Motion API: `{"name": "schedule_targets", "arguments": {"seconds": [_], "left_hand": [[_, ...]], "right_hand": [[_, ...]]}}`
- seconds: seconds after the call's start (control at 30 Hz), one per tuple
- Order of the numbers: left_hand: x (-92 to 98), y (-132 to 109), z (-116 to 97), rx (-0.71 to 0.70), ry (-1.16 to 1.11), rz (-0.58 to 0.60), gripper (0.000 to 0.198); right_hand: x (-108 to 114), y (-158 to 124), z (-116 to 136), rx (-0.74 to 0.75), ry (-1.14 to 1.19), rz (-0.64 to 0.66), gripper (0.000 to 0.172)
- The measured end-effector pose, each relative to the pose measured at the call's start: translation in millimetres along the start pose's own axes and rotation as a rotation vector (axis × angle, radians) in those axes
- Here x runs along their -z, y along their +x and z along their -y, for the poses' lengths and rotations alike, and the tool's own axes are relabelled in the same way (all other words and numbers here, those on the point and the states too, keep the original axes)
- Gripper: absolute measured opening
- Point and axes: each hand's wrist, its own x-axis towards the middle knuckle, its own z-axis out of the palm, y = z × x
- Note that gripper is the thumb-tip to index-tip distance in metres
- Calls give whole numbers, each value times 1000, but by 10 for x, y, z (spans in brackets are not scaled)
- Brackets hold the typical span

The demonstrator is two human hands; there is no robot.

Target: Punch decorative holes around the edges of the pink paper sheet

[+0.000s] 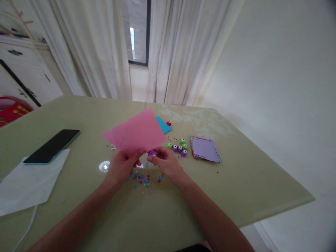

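Observation:
My left hand [122,166] is closed on the near edge of a pink sheet of paper [136,131], which tilts up above the table. In my right hand [168,161] is a small purple paper punch [152,153], held at the sheet's near edge; the fingers partly hide it, so I cannot tell whether the paper is inside its slot. Below both hands lies a scatter of tiny coloured paper cut-outs [141,178]. Just right of my right hand stand several small green punches [182,141] and purple punches [180,148].
A stack of punched paper squares [206,149] lies at the right. Behind the pink sheet are a blue paper piece [163,125] and a red punch [169,123]. At the left, a phone [52,147] rests partly on white paper [34,185], near a white cable [30,224].

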Motion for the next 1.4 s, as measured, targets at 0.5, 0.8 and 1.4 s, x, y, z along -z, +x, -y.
{"name": "schedule_targets", "arguments": {"seconds": [0.5,0.8,1.4], "left_hand": [[-63,-96,-106,-37,-3,108,53],[-69,-66,-62,-27,-27,145,53],[-113,-117,-143,-31,-25,121,53]], "right_hand": [[3,-13,-49,-73,127,-41,42],[-3,-9,-113,-55,109,-84,48],[-78,-18,-93,-11,96,-105,47]]}}
